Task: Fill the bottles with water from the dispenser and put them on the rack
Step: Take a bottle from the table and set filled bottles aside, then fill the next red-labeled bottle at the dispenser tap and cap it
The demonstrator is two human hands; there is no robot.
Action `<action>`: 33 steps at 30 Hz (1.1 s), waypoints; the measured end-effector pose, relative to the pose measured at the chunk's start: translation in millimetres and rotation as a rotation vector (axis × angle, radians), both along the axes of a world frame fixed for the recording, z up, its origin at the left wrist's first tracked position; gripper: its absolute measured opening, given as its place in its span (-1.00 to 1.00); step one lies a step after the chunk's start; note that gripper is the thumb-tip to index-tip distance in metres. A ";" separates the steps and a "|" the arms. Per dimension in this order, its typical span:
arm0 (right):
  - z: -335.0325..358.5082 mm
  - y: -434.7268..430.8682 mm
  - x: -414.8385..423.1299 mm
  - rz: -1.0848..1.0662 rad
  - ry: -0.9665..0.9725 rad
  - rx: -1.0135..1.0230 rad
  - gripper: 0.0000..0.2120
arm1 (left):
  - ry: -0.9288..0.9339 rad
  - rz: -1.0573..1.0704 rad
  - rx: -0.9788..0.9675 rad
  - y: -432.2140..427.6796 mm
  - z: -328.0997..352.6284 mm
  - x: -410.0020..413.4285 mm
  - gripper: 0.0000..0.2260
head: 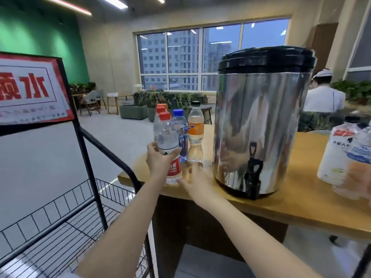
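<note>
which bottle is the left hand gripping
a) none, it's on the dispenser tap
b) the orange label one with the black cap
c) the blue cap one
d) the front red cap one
d: the left hand is wrapped round the front bottle with the red cap, while the blue-capped bottle and the orange-labelled bottle stand behind it.

Beyond the far edge of the wooden bench point(301, 199), a wide window point(200, 57) shows tower blocks outside. A green wall point(40, 41) fills the left, under strip ceiling lights point(68, 6). A green ottoman point(133, 111), a small wooden table point(112, 103) and chairs point(90, 102) stand below the window. A person in white point(323, 95) sits at right, back turned, beside leafy plants point(357, 89).
</note>
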State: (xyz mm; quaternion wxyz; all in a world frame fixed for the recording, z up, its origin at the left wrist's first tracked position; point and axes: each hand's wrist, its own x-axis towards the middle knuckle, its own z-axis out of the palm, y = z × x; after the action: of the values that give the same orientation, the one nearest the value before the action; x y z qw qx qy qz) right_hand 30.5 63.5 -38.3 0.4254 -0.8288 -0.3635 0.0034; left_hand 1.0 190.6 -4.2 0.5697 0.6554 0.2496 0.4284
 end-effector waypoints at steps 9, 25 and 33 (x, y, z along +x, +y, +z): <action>-11.5 57.1 46.0 -0.167 -0.119 -0.058 -0.62 | 0.175 -0.123 0.310 32.5 -31.6 28.5 -0.41; 12.8 3.0 20.7 -0.051 -0.302 -0.061 -0.49 | 0.159 0.002 0.395 -13.0 -24.0 2.6 -0.64; 34.8 -147.3 -43.3 -0.025 -0.483 0.134 -0.58 | -0.134 -0.093 0.513 -143.9 20.2 -49.0 -0.84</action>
State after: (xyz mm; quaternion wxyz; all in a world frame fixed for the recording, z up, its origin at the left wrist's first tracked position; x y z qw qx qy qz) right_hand -12.8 -83.8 -3.5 0.3804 -0.7798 -0.4437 -0.2241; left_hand -48.0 46.7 16.0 0.4194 0.7594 0.0643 0.4932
